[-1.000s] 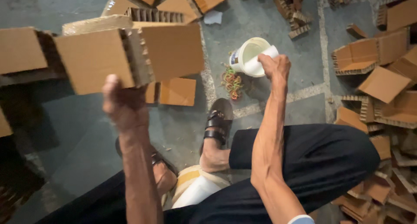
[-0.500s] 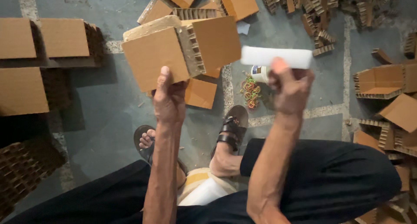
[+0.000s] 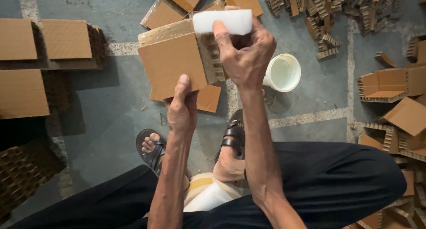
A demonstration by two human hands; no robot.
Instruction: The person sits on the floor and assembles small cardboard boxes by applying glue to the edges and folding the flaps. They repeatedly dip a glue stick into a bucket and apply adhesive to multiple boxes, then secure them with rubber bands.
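Seated over a concrete floor (image 3: 111,118), a worker grips a cardboard honeycomb block (image 3: 173,64) by its lower edge in the left hand (image 3: 182,111), thumb flat on its plain brown face, while the right hand (image 3: 246,55) closes around a white foam pad (image 3: 222,21) pressed on the block's top right corner; coating appears under way, not finished. Just right, a white cup (image 3: 282,72) of pale liquid stands on the floor. Finished-looking brown blocks (image 3: 42,47) sit stacked at the left edge; unlabelled open trays (image 3: 390,84) and loose strips (image 3: 324,11) crowd the far right
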